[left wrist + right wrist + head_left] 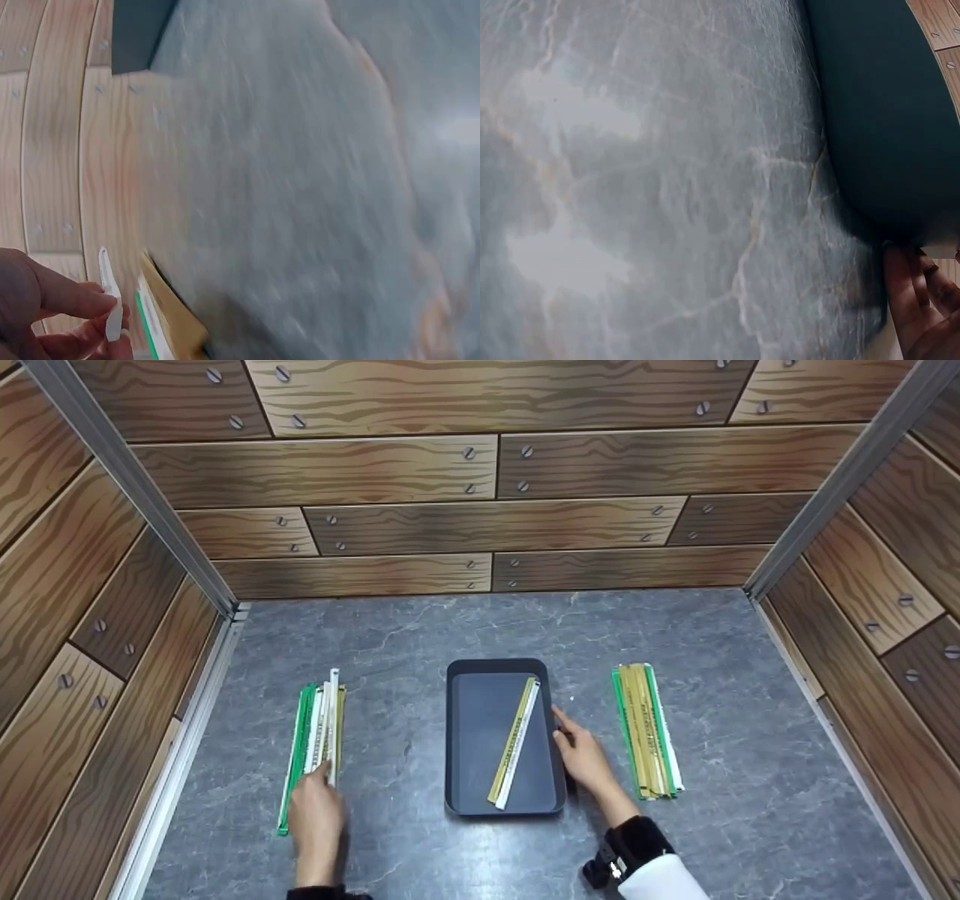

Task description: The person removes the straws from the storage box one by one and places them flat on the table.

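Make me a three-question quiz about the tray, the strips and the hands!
1. Where is the tray? A between the two piles B on the left wall C under the right pile
2. How many strips lie in it? A none B two C six
3. What is the left hand doing? A pinching a white strip B lying flat C holding the tray

Answers: 1 A, a left pile and a right pile flank it. 2 B, one yellow, one white. 3 A, the left wrist view shows the pinch.

I work in a staged test booth — printed wood-plank walls (pixel 480 472), metal corner posts (pixel 127 487), grey marble-look tabletop (pixel 420 622).
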`<state>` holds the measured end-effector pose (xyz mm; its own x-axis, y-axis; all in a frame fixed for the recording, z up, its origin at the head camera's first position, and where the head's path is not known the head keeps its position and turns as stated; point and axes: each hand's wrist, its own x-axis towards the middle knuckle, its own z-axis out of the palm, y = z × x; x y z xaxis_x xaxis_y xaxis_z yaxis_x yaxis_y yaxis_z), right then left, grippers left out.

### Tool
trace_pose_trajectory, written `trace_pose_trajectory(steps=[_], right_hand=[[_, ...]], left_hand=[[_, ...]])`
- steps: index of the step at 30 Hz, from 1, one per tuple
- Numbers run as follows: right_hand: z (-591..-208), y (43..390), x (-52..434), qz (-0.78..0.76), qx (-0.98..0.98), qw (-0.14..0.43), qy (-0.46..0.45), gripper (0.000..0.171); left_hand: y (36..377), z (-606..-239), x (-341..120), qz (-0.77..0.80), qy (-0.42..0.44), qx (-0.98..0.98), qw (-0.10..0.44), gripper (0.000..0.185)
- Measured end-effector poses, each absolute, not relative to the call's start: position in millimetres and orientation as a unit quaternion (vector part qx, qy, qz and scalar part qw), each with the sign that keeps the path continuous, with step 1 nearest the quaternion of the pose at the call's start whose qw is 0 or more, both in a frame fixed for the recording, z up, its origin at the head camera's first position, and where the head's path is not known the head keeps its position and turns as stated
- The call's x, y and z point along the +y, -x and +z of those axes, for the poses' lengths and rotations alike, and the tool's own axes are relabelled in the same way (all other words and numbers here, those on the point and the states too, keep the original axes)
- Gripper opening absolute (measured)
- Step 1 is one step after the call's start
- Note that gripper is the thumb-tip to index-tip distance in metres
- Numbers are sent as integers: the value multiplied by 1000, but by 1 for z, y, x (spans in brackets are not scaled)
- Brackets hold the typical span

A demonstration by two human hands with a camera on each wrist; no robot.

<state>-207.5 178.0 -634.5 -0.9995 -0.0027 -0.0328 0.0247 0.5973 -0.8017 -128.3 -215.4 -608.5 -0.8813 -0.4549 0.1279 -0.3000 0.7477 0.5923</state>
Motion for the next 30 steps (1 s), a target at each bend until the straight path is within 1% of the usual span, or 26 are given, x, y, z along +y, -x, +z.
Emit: trace_pose_trajectory(steps=[6,14,22,25,27,30], right_hand=[[-636,207,179,-448,894,15,-11,49],[-636,207,178,-445,896,13,-10,49],[-636,206,178,-456,890,19,-11,49],[-635,206,177,-449,893,18,-9,49],[-635,206,177,-448,894,17,-8,49],[-634,206,178,-453,891,22,-10,49]], left_hand=[[126,-616,-222,-276,-238,-925,110,32],[123,-621,-227,-275,-263,-918,111,34],[123,-622,-230,-274,-271,-917,102,31],[123,-623,-230,-277,-269,-916,109,29],[123,-622,-228,-276,-265,-915,125,30],[126,-620,-222,-273,-242,-916,167,31]])
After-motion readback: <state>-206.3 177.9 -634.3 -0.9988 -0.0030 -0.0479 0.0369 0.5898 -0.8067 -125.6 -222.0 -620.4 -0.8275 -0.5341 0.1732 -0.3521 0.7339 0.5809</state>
